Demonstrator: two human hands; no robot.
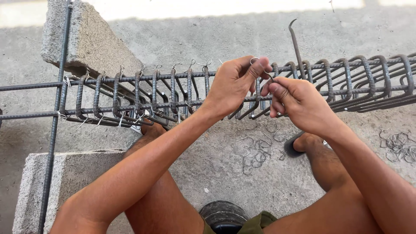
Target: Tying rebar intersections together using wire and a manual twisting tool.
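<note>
A long rebar cage (151, 93) of straight ribbed bars and bent stirrups runs left to right in front of me. My left hand (234, 82) grips the top bar and pinches a thin loop of tie wire (255, 60) at a stirrup. Close beside it, touching the same spot, my right hand (299, 104) holds a metal hook tool (296, 45) whose curved tip sticks up above the cage. Stirrups to the left carry twisted wire ties; those to the right hang bunched and slanted.
One concrete block (93, 41) supports the cage at the back left and another (73, 177) lies near my left knee. Loose wire pieces (255, 149) litter the concrete ground, with another pile (398, 145) at the right. A loose bar (55, 117) runs upright at left. My knees sit below.
</note>
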